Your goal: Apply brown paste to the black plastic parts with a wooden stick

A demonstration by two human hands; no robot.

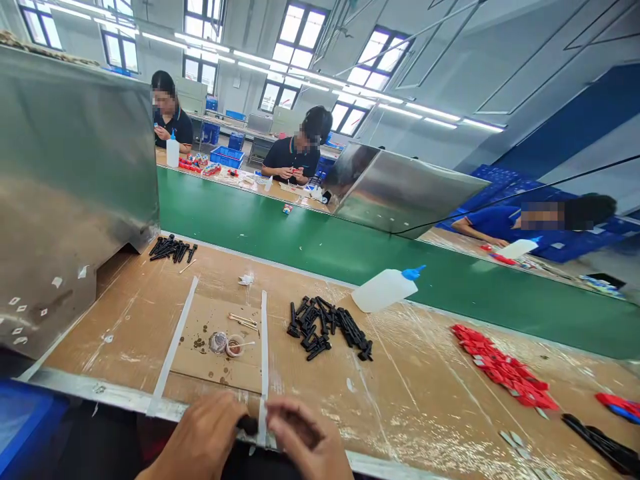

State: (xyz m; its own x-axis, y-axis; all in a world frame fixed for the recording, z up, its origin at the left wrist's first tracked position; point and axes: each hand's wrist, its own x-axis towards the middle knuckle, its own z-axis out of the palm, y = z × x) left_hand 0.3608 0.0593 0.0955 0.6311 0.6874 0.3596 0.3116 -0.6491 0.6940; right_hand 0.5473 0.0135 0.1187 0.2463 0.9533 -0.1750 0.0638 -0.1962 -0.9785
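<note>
At the near edge of the brown workbench, my left hand and my right hand meet around a small black part. The left hand's fingers pinch it; the right hand's fingertips touch its other side. A heap of similar black parts lies just beyond my hands in the middle of the bench. A white squeeze bottle with a blue nozzle lies on its side behind that heap. Small glue caps and thin sticks sit on a cardboard square to the left.
Red flat pieces spread at the right; more black parts at the back left. A metal shield rises at the left. A green conveyor belt runs behind the bench. Three other people work across and beside it. A blue bin sits at the lower left.
</note>
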